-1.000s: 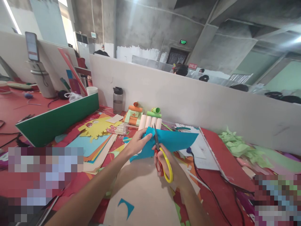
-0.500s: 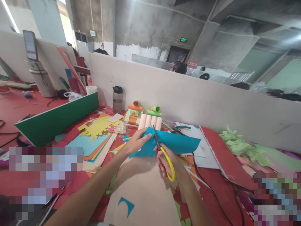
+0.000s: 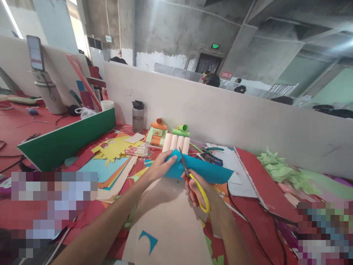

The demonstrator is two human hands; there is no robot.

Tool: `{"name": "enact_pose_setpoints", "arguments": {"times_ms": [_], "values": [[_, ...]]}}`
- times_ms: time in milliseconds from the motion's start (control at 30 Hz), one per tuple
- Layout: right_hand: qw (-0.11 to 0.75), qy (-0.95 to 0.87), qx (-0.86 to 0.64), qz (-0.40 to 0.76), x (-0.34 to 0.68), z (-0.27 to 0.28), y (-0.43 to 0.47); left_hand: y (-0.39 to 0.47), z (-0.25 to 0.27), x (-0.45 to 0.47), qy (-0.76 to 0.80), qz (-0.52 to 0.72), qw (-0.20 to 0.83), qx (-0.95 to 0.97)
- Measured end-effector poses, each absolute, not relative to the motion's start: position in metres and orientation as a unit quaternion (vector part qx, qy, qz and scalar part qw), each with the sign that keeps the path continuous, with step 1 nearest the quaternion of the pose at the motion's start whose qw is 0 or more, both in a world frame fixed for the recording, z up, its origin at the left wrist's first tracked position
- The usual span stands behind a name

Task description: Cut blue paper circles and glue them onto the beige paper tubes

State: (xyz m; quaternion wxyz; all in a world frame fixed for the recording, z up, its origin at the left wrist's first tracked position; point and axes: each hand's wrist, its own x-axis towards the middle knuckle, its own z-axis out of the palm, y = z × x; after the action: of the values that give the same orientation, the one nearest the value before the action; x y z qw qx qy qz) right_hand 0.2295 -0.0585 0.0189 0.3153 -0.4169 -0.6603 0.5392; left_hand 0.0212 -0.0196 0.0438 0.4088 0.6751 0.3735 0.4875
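A sheet of blue paper (image 3: 209,169) is pinched at its left part by my left hand (image 3: 162,163), thumb on top. My right hand (image 3: 197,187) grips scissors (image 3: 199,193) with red and yellow handles. Their blades lie at the blue sheet near my left thumb, pointing up and away. How far the blades are apart is hard to make out. Beneath both hands is a large pale peach sheet (image 3: 168,221). On it, close to me, rests a curved blue scrap (image 3: 149,241).
Pale paper rolls (image 3: 176,142) stand behind the sheet, near a water bottle (image 3: 138,117). Left lie yellow cut-outs (image 3: 116,149), coloured papers (image 3: 103,171) and a green board (image 3: 71,140). Right are pliers (image 3: 212,158), a white board (image 3: 242,187), a black cable (image 3: 248,224) and crumpled green paper (image 3: 286,173).
My right hand and the scissors have shifted slightly right and toward me. The blue sheet's right end has dipped, uncovering more of the pliers. My left hand stays nearly in place.
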Motion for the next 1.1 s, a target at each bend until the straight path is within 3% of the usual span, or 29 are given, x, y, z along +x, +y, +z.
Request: {"name": "enact_pose_setpoints", "arguments": {"times_ms": [400,1100], "values": [[0.315,-0.672,-0.435,0.51,0.22,0.043,-0.07,-0.017,0.042,0.02,0.362,0.478,0.405,0.69],[0.313,-0.663,-0.433,0.525,0.224,0.028,-0.062,-0.019,0.045,0.02,0.367,0.484,0.423,0.672]]}}
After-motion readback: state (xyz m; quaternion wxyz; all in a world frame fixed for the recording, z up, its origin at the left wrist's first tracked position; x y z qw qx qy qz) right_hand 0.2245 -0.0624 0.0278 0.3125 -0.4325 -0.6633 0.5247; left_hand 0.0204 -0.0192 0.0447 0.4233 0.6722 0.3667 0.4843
